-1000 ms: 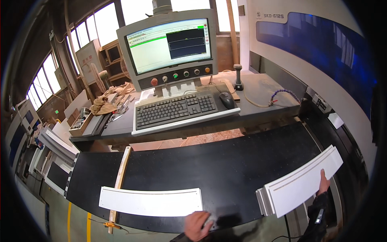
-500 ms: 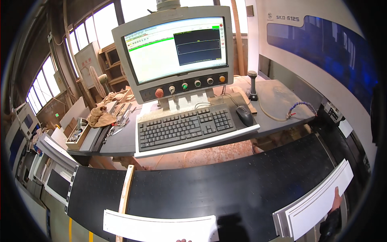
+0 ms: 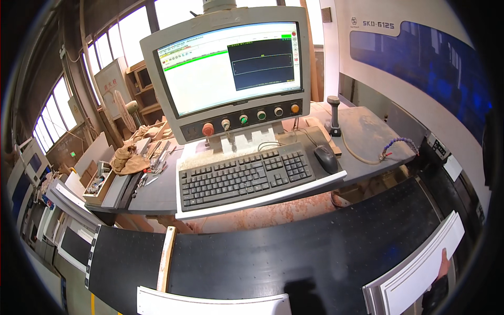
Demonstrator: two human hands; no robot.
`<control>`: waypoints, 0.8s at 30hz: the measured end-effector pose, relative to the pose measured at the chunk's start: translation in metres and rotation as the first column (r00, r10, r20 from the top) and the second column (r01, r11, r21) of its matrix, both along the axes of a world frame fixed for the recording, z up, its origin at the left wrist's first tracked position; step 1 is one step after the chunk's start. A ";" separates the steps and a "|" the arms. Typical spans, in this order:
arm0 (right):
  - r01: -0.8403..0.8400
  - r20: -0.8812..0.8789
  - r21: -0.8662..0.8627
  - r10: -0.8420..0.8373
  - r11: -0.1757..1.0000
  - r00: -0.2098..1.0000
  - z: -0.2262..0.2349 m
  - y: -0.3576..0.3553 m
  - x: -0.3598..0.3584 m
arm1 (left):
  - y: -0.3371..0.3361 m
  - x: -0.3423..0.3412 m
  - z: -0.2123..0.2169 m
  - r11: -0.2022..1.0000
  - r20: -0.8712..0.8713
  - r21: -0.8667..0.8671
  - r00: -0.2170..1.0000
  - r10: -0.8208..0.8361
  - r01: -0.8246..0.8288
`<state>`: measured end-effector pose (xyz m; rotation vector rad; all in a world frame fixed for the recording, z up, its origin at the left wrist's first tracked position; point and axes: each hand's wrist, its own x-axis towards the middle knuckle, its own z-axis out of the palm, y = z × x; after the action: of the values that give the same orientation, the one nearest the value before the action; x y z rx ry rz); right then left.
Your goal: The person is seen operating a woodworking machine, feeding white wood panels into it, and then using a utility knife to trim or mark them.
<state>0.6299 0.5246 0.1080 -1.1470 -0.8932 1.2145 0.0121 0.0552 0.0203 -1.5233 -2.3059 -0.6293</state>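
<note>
At the lower right, my right hand is at the outer edge of a small stack of long white panels. Its thumb lies along the top panel and the other fingers are hidden by the edge, closed around it. The stack rests on the right end of a black work surface. Another white panel lies across the lower edge of the picture, with small dark holes near its end. My left hand is out of the picture.
A wooden strip lies across the black surface. Beyond stand a monitor with a button row, a keyboard, a mouse and a handheld scanner. A blue-and-white machine rises at right. Tools and a brown cloth lie left.
The view has tilted up slightly, so the scene sits lower. My left fingertips, seen on the near panel before, have dropped out of view. My right hand stays on the panel stack.
</note>
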 end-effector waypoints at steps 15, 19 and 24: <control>0.065 0.022 0.054 -0.066 0.996 0.998 0.009 -0.003 -0.015 | 0.003 -0.001 0.006 0.999 -0.047 0.048 0.999 -0.011 0.013; 0.076 0.045 0.037 -0.077 0.996 0.996 0.005 0.003 -0.002 | 0.001 0.002 0.010 0.999 -0.023 0.033 1.000 -0.019 0.020; 0.124 0.067 0.014 -0.125 0.992 0.990 -0.012 0.006 0.026 | 0.003 0.006 0.011 0.996 -0.018 0.073 0.999 -0.044 0.045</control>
<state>0.6562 0.5304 0.0956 -1.2239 -0.8639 1.0746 0.0185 0.0577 0.0312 -1.5442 -2.2166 -0.7029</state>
